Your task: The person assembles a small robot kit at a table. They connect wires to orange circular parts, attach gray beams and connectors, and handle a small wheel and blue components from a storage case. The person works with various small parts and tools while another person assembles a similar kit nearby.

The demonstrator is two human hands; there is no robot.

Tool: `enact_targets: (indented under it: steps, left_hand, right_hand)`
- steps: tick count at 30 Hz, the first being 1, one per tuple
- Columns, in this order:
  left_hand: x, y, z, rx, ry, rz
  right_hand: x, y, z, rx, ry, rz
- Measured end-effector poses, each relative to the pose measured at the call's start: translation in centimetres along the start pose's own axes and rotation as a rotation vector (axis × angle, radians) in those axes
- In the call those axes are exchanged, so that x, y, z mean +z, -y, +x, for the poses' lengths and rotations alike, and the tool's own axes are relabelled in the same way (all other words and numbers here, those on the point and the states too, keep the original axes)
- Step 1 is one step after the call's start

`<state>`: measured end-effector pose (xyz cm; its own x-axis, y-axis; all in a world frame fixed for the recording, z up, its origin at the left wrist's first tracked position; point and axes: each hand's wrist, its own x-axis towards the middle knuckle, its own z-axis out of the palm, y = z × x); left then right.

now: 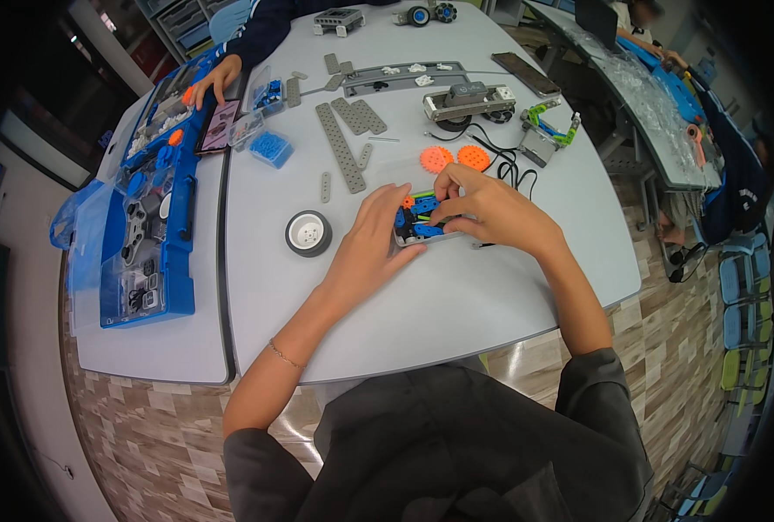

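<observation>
A small clear plastic box (423,244) stands on the table in front of me, filled with blue, black, lime-green and orange building pieces (422,207). My left hand (375,224) holds the box at its left side, thumb along the near edge and fingers reaching toward the far corner. Over the box's right part is my right hand (482,207), its thumb and fingertips pinched together among the pieces. What those fingertips hold is too hidden to make out. Two orange gears (436,159) lie just beyond the box. To the left of my left hand rests a white-and-grey wheel (308,233).
Grey perforated plates (341,146), a wheeled grey chassis (469,103), black cables (504,155) and a green-and-grey assembly (543,135) lie farther back. At left, a blue parts case (178,278) stands open; another person's hand (219,83) is near a phone (219,127).
</observation>
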<state>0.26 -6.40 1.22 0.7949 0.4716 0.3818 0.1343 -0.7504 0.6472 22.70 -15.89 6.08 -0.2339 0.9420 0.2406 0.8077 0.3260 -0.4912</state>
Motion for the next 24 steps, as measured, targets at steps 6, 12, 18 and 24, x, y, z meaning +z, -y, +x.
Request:
enact_targets:
  steps: [6, 12, 18, 24]
  left_hand:
    - [0.04, -0.1, -0.02, 0.009, -0.008, 0.011]
    - [0.1, -0.08, 0.03, 0.016, -0.012, 0.019]
    - [0.09, -0.16, 0.01, 0.003, -0.006, 0.01]
    - [0.05, -0.16, 0.07, 0.014, -0.006, 0.014]
  right_hand:
    - [0.41, -0.15, 0.11, -0.032, -0.043, -0.024]
    - [0.42, -0.19, 0.01, -0.048, -0.052, -0.051]
    - [0.54, -0.01, 0.03, 0.0, -0.037, -0.06]
    - [0.32, 0.13, 0.07, 0.004, -0.013, -0.098]
